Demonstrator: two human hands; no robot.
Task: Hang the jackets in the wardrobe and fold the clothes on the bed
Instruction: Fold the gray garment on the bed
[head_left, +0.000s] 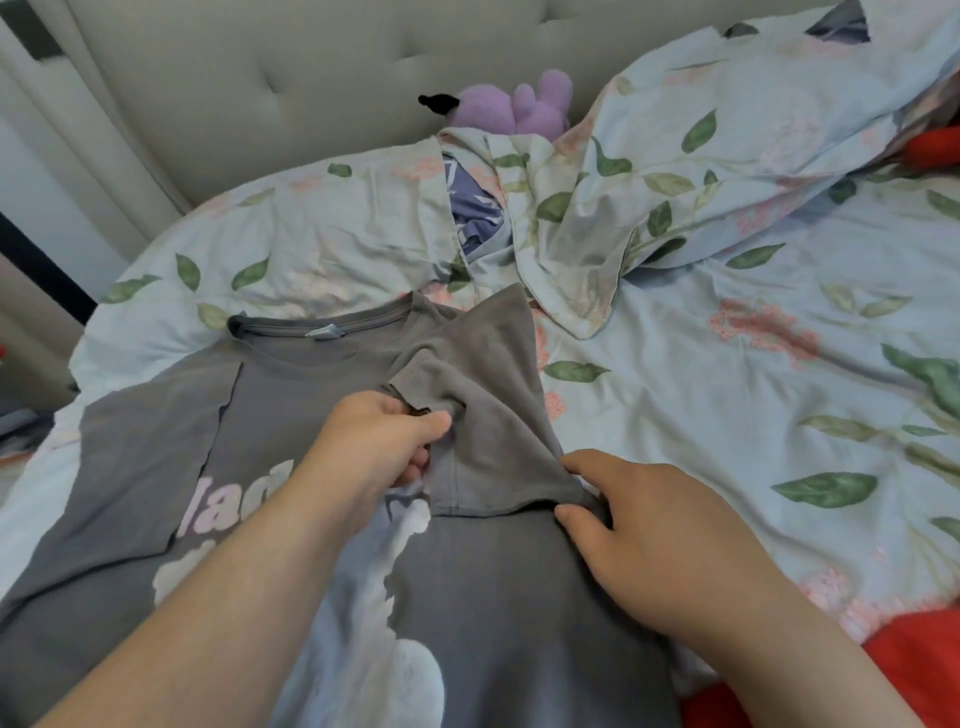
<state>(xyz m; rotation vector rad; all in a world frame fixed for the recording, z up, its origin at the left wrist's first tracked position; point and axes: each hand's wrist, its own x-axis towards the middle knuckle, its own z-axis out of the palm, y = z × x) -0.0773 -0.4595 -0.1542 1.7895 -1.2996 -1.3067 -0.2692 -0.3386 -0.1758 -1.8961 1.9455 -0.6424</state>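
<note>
A grey T-shirt (291, 395) with a pale print lies face up on the bed, collar away from me. Its left side is folded inward over the front. My left hand (379, 441) pinches the hem of the right sleeve (483, 395), which is turned inward over the chest. My right hand (649, 525) grips the shirt's right edge just below that sleeve, thumb and fingers closed on the fabric.
The bed wears a light blue floral sheet (753, 405). A rumpled floral duvet (701, 156) is heaped at the back right, with a purple plush toy (519, 106) by the padded headboard. Red fabric (914, 670) lies at the lower right.
</note>
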